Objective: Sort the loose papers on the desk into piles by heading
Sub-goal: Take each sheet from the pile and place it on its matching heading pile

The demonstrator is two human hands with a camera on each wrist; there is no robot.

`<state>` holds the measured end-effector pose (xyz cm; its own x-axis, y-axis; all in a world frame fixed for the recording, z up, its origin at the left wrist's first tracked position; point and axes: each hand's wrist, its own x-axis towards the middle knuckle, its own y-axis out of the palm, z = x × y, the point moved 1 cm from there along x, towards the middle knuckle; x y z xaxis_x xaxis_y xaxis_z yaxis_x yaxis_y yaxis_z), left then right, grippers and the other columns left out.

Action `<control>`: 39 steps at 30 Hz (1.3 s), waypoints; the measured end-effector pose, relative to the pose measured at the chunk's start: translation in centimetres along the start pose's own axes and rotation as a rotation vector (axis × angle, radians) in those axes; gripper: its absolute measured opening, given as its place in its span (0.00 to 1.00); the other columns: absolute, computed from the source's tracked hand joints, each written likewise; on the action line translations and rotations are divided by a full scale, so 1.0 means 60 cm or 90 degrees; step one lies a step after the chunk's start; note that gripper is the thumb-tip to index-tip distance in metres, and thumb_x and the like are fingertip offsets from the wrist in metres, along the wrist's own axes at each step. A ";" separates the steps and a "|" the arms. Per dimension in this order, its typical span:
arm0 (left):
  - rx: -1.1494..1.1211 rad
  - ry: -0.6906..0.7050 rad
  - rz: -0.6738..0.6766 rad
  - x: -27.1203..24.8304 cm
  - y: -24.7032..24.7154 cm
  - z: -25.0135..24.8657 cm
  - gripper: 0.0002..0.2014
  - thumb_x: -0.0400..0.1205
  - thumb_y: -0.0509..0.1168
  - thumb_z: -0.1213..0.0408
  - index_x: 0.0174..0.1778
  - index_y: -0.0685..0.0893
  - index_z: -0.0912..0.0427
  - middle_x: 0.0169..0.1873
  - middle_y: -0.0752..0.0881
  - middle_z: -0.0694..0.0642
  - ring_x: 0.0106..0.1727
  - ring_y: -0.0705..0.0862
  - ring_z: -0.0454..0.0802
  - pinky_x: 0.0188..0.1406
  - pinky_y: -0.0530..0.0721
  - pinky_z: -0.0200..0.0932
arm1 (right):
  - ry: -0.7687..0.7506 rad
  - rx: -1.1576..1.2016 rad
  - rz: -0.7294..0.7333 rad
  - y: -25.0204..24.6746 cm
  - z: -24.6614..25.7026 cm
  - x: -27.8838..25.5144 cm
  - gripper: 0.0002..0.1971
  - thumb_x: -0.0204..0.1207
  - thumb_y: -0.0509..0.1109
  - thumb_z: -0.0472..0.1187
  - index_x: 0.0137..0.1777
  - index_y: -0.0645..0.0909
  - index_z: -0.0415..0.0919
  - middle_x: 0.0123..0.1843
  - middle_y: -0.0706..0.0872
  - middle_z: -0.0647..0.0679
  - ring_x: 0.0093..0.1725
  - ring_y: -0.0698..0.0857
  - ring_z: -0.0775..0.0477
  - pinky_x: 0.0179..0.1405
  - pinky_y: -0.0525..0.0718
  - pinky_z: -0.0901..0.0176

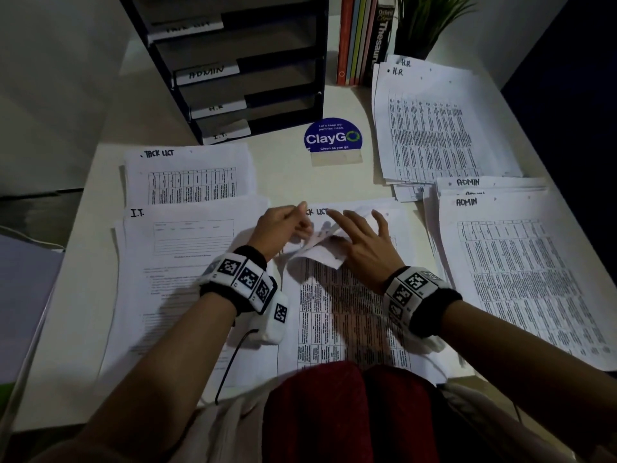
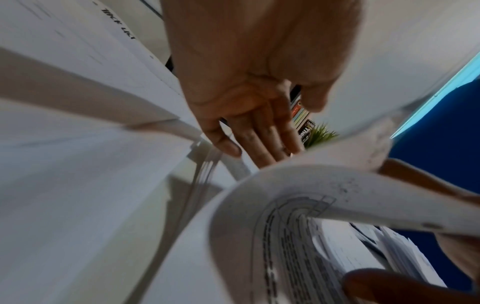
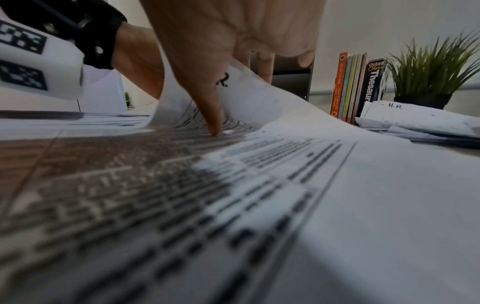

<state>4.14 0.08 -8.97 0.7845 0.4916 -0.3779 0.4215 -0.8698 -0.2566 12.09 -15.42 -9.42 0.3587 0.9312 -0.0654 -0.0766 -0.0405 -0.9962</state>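
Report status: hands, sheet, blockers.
Left hand pinches curled top sheet. Right hand flat on centre stack. Nothing blocking.

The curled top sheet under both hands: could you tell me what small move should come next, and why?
Probably lift the top sheet clear with the left hand, which pinches its curled corner, while the right hand presses the stack; the page beneath reads like TASK LIST, so check the lifted sheet's own heading.

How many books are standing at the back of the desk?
5 books: orange, blue, green, pink and the black Thesaurus, upright together beside the plant. More may hide behind.
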 end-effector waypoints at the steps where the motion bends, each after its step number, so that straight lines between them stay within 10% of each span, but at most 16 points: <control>1: 0.017 0.016 -0.035 0.004 0.000 -0.001 0.17 0.86 0.55 0.58 0.44 0.85 0.65 0.38 0.86 0.54 0.36 0.83 0.44 0.39 0.80 0.33 | 0.005 0.001 0.005 0.003 0.000 0.000 0.26 0.52 0.82 0.32 0.54 0.87 0.45 0.73 0.76 0.38 0.67 0.79 0.34 0.62 0.70 0.24; 8: 0.030 -0.042 0.023 0.010 -0.003 0.012 0.23 0.82 0.54 0.43 0.57 0.85 0.56 0.52 0.87 0.57 0.54 0.84 0.53 0.60 0.78 0.46 | 0.002 0.074 0.034 0.005 -0.003 0.006 0.17 0.76 0.66 0.32 0.64 0.78 0.38 0.83 0.48 0.40 0.82 0.56 0.39 0.78 0.44 0.35; 14: -0.055 0.019 0.001 -0.002 -0.007 0.016 0.15 0.82 0.62 0.55 0.46 0.86 0.65 0.30 0.84 0.53 0.29 0.80 0.45 0.26 0.75 0.35 | 0.001 0.086 0.037 0.014 -0.004 0.009 0.15 0.78 0.63 0.34 0.64 0.77 0.38 0.83 0.44 0.40 0.82 0.53 0.41 0.78 0.43 0.37; 20: -0.062 0.007 -0.024 0.005 -0.012 0.029 0.15 0.83 0.61 0.60 0.37 0.82 0.68 0.32 0.81 0.59 0.31 0.78 0.52 0.23 0.75 0.36 | -0.010 0.008 -0.001 0.012 -0.001 0.009 0.19 0.50 0.84 0.34 0.44 0.87 0.37 0.63 0.82 0.32 0.64 0.81 0.34 0.59 0.73 0.25; 24: -0.026 0.003 -0.054 0.016 -0.017 0.046 0.18 0.83 0.61 0.68 0.27 0.67 0.60 0.24 0.64 0.57 0.28 0.64 0.48 0.30 0.61 0.43 | -0.052 -0.048 -0.081 0.014 0.001 0.007 0.23 0.38 0.83 0.35 0.39 0.87 0.36 0.46 0.86 0.40 0.56 0.73 0.39 0.50 0.80 0.30; 29: -0.014 -0.021 -0.008 0.006 -0.013 0.038 0.10 0.83 0.60 0.67 0.48 0.82 0.72 0.39 0.78 0.61 0.41 0.77 0.53 0.42 0.73 0.45 | -0.032 0.058 -0.019 0.013 -0.003 0.008 0.30 0.47 0.85 0.47 0.51 0.87 0.38 0.56 0.85 0.41 0.60 0.70 0.42 0.56 0.79 0.36; 33: -0.018 -0.024 0.017 -0.009 -0.004 0.022 0.16 0.81 0.59 0.77 0.65 0.78 0.67 0.51 0.83 0.56 0.47 0.84 0.52 0.38 0.83 0.35 | 0.001 0.178 0.076 -0.002 -0.005 0.012 0.30 0.67 0.75 0.47 0.70 0.76 0.40 0.77 0.66 0.43 0.73 0.64 0.39 0.71 0.64 0.44; 39: 0.064 0.039 -0.087 -0.001 -0.003 0.032 0.34 0.77 0.61 0.82 0.72 0.59 0.47 0.44 0.77 0.60 0.46 0.80 0.57 0.45 0.80 0.46 | 0.026 0.333 -0.015 -0.025 -0.014 0.033 0.08 0.65 0.71 0.32 0.44 0.87 0.34 0.49 0.86 0.38 0.50 0.82 0.36 0.50 0.81 0.42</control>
<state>3.15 0.29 -10.59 0.7508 0.5989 -0.2786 0.4811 -0.7849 -0.3906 13.69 -13.84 -8.13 0.4007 0.9145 -0.0552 -0.5181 0.1765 -0.8369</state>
